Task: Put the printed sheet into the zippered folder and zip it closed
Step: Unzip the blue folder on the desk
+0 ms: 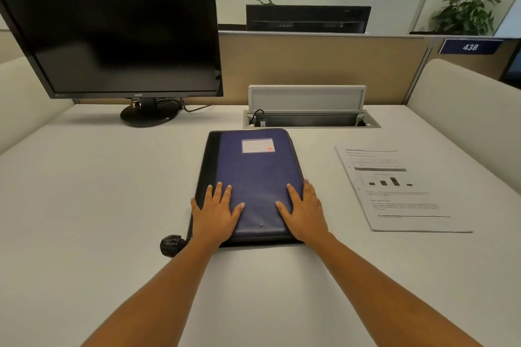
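A blue zippered folder (pixel 253 175) with a black spine and a small label lies closed on the white desk, in the middle. My left hand (pixel 215 211) rests flat on its near left part, fingers straight and spread. My right hand (pixel 303 210) lies flat on its near right part, with the outer fingers over the right edge. The printed sheet (pixel 400 191), white with text and a small bar chart, lies flat on the desk to the right of the folder, apart from both hands.
A dark monitor (pixel 112 34) stands at the back left on its round base. An open cable hatch (pixel 310 118) sits in the desk just behind the folder. A small black object (pixel 170 245) lies by the folder's near left corner. Partition walls enclose the desk.
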Tool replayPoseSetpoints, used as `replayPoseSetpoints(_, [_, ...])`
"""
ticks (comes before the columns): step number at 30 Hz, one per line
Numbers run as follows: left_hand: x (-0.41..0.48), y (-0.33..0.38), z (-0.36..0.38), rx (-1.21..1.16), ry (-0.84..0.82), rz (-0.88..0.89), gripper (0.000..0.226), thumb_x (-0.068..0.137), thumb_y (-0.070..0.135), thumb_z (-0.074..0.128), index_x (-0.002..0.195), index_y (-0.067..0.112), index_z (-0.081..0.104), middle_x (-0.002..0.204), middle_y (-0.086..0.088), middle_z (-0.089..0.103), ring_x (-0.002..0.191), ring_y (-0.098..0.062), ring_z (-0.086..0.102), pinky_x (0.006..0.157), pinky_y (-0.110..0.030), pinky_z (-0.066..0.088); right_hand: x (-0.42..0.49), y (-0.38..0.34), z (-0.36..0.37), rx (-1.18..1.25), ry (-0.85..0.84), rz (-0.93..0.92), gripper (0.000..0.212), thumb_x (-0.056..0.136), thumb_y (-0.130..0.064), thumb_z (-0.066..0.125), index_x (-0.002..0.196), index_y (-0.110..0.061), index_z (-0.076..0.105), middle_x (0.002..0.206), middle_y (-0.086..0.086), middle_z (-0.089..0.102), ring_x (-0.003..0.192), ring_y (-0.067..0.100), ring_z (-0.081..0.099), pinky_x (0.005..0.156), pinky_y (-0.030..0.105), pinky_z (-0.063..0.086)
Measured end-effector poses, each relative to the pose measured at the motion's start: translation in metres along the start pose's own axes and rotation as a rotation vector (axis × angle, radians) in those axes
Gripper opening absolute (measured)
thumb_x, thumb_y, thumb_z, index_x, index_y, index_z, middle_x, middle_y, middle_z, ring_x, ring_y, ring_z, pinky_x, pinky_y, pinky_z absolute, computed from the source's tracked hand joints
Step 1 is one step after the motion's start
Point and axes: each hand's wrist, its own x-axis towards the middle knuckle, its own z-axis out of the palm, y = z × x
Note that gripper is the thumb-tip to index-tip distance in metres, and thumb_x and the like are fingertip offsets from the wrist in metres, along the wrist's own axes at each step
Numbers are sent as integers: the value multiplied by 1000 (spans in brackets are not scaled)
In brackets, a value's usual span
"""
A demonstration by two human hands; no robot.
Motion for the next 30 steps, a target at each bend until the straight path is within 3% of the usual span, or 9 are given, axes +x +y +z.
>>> replayPoseSetpoints(6, [-7, 0, -1, -75, 23, -177, 69, 87, 66, 21, 145, 32, 4, 156, -12, -6, 142, -32, -8, 110, -61, 6, -1, -5, -2, 13, -32, 84, 68, 89, -58, 33, 145, -25, 13, 155, 13, 9, 141, 33, 16, 113, 43, 22])
replayPoseSetpoints(12, [0, 0, -8, -139, -43, -245, 74, 85, 67, 27, 145, 31, 5, 155, -15, -4, 141, -39, -3, 108, -62, 7, -4, -9, -20, 103, -50, 149, 79, 79, -58, 57, 139, -17, 28, 138, 13, 36, 127, 28, 34, 103, 36, 36])
replayPoseSetpoints(15, [6, -1, -13, -203, -53, -311, 79, 81, 70, 33, 145, 29, 9, 155, -16, -2, 140, -41, -1, 108, -63, 6, -11, -17, -25, 82, -95, 160, 85, 71, -63, 62, 136, -17, 32, 134, 11, 39, 124, 27, 37, 100, 35, 38])
replayPoseSetpoints(22, [18, -10, -19, -351, 104, -526, 89, 75, 74, 42, 142, 19, 23, 151, -19, 17, 137, -39, 14, 108, -61, 7, -32, -34, -22, 74, -159, 117, 89, 62, -66, 67, 131, -20, 35, 128, 9, 39, 119, 26, 41, 96, 33, 41])
replayPoseSetpoints(30, [21, -30, -10, -213, 164, -435, 94, 68, 80, 41, 141, 22, 26, 142, -20, 29, 131, -38, 24, 105, -59, 14, -25, -29, -15, 307, -97, 103, 74, 72, -55, 67, 129, -18, 37, 127, 8, 44, 116, 24, 47, 96, 34, 43])
